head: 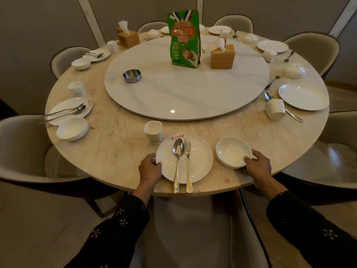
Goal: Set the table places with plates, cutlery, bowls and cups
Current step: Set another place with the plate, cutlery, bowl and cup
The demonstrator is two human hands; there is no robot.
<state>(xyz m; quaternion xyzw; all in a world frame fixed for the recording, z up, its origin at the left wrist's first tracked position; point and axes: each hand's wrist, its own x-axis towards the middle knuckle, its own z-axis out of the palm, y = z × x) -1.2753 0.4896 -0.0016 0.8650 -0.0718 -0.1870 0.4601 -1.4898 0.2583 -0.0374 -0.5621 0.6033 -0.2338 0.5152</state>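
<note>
From my head view, my left hand [150,167] pinches the near-left rim of the plate [199,161], thumb on top and fingers curled under the edge. My right hand [256,167] grips the near-right side of the bowl [230,149], thumb over the lip, the other fingers round the outside. Plate and bowl sit between my hands on the surface [119,140], almost touching each other, close to the near edge.

Both look like glazed white ceramic, so I judge them stiff, fairly heavy for their size, slick under the fingers and breakable if knocked together. The rim is the sensible place to hold either one.

A spoon [177,161] and fork [188,163] lie loose side by side across the plate, handles overhanging its near rim. They would probably slide or clatter off if I tilted the plate, so I would push it flat rather than lift it.

Just beyond my left hand a cup [153,131] stands upright, apart from the plate's far-left rim. It looks light and easy to tip; I'd take it round the wall.
</note>
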